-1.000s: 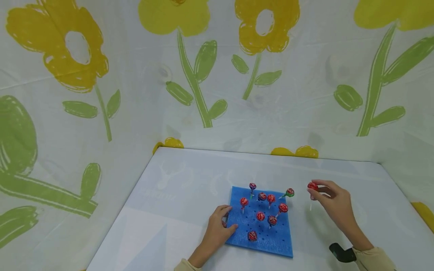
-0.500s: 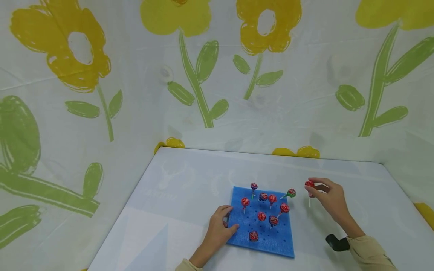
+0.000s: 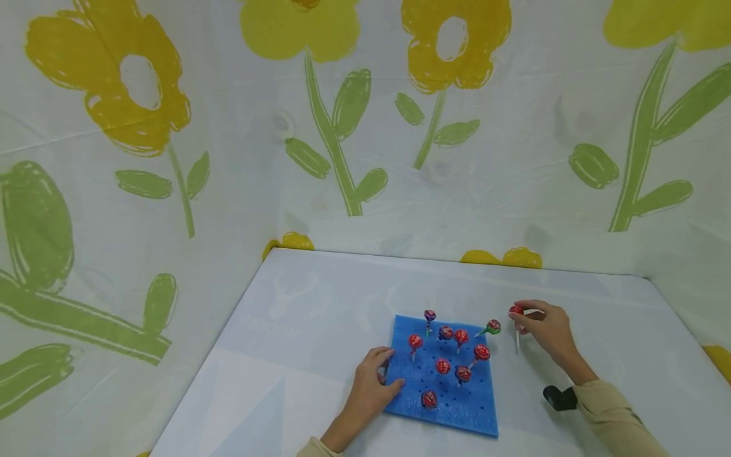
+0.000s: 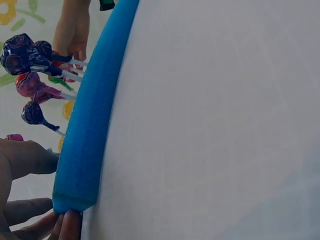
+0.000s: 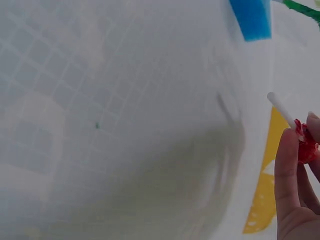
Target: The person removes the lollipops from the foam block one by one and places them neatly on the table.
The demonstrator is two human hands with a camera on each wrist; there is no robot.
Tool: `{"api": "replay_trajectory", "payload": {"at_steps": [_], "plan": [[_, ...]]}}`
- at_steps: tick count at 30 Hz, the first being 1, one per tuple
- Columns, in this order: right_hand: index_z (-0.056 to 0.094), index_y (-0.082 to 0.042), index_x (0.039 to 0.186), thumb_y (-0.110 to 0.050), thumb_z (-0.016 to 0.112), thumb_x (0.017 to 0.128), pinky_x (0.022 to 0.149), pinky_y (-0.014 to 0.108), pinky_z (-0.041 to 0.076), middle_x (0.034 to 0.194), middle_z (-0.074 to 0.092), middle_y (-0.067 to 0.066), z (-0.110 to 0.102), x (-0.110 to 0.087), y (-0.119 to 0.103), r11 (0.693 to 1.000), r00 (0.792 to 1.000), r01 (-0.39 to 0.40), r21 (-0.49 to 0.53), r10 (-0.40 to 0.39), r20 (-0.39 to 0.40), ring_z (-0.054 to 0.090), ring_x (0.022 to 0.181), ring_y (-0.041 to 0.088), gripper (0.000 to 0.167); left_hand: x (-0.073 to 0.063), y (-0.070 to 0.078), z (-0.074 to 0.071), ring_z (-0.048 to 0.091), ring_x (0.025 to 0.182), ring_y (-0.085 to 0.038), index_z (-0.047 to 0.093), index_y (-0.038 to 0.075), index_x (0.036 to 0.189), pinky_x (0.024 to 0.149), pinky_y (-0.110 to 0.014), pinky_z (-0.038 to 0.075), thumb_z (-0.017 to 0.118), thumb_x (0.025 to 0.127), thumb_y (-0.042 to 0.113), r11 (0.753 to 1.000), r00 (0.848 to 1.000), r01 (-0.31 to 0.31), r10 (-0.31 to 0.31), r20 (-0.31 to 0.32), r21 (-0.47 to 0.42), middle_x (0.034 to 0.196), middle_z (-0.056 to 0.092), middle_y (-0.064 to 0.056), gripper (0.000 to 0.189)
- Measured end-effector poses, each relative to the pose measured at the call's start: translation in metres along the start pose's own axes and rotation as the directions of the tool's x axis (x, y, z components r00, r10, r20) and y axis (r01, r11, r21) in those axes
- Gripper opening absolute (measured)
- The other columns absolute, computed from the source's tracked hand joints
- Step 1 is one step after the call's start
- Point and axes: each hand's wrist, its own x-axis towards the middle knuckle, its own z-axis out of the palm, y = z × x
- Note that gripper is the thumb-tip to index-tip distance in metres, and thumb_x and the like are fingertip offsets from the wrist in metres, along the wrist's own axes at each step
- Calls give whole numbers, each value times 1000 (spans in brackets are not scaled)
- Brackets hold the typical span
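A blue foam board (image 3: 459,409) dotted with small holes lies on the white table. Several wrapped lollipops, such as a red one (image 3: 442,366) and a green-and-red one (image 3: 493,327), stand in it by their sticks, some tilted. My left hand (image 3: 368,388) grips the board's left side; in the left wrist view its thumb is at the upper edge and its fingers are at the corner of the foam (image 4: 90,130). Right of the board, my right hand (image 3: 549,329) pinches a red-wrapped lollipop (image 5: 307,150) by its head and wrapper, its white stick (image 3: 518,344) pointing down, apart from the foam.
The white table (image 3: 320,298) extends around the board. Behind it hangs a pale cloth (image 3: 502,190) printed with yellow flowers and green leaves. A black device (image 3: 559,398) sits at my right wrist, by the beige sleeve (image 3: 611,412).
My right hand has moved a little left with the lollipop, closer to the board. The left hand stays on the board's edge, and the whole head view has shifted slightly.
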Motion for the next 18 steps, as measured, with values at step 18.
{"api": "replay_trajectory", "payload": {"at_steps": [18], "plan": [[60, 9, 115, -20, 67, 87, 52, 23, 46, 103, 61, 26, 7, 13, -14, 980, 978, -185, -74, 191, 86, 59, 73, 22, 41, 0, 0, 0, 54, 90, -13, 59, -4, 121, 65, -21, 48, 77, 74, 9, 1000, 1000, 6, -6, -1, 6, 123, 55, -10, 52]]}}
